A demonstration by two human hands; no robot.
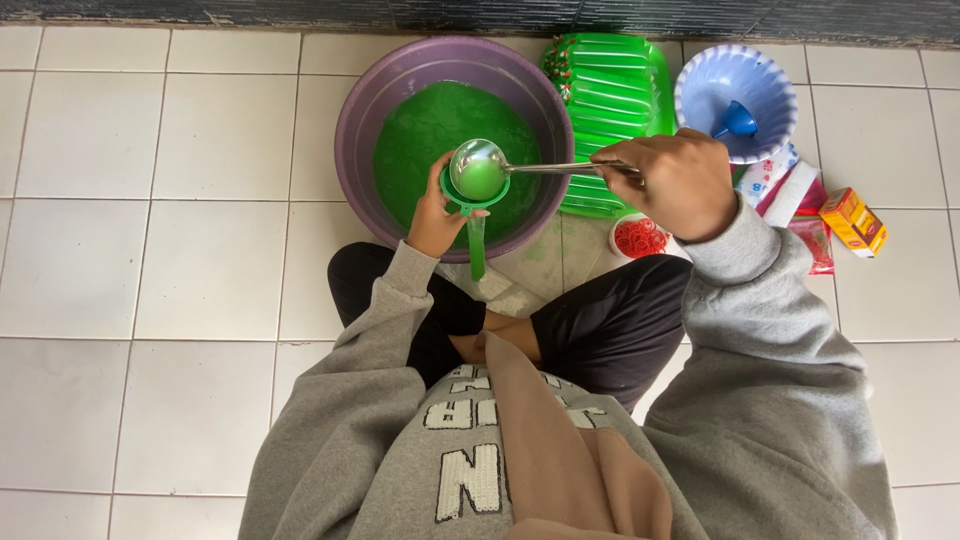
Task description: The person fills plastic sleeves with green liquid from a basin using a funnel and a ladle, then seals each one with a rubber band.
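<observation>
The person sits cross-legged on a white tiled floor [150, 250], seen from above. The right hand [675, 180] is clenched around the handle of a metal ladle [480, 168]; the ladle's bowl holds green liquid and sits directly over a green funnel [473, 195], touching or just above its rim, I cannot tell which. The left hand [435, 218] grasps the funnel from its 8 o'clock side, fingers wrapped under the rim. A narrow green tube-shaped bag [477, 248] hangs from the funnel's spout toward 6 o'clock, filled with green liquid.

Funnel and ladle hover above the near edge of a purple basin [360, 110], which holds a pool of green liquid [430, 120]. At 3 o'clock from the basin, touching its rim, lies a green plastic tray [615, 80] stacked with filled green bags. At 3 o'clock from the tray stands a pale blue bowl [700, 80] with a small blue funnel [737, 120] inside. Just under the right hand, at 6 o'clock, sits a small white cup of red rubber bands [640, 238]. Near the right sleeve, at 3 o'clock, lie red and white packets [790, 190] and a small orange box [852, 220].
</observation>
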